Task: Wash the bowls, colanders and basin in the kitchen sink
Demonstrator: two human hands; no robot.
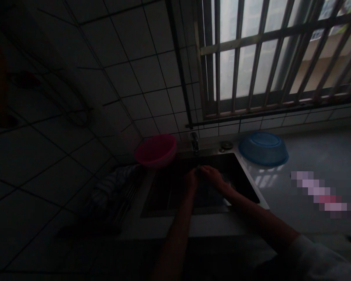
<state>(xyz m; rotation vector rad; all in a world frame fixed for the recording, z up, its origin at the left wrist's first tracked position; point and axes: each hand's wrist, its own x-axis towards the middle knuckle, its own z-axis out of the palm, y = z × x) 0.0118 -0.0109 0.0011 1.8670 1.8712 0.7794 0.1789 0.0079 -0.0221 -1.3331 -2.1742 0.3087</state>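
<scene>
Both hands are together over the dark sink point(242, 179), just in front of the tap point(194, 142). My left hand point(190, 179) is closed in deep shadow, its fingers barely showing. From the right, my right hand point(212, 174) reaches across with bent fingers that meet the left one. Between the fingertips there may be something small and dark, too dim to name. A pale, unclear shape lies in the sink beside my right wrist.
A pink basin point(156, 151) stands behind the sink's left corner. An upturned blue basin point(263, 149) sits on the white counter point(310, 148) at right, near a round drain plug point(226, 145). Striped cloth point(108, 185) lies at left. A barred window point(251, 58) is above.
</scene>
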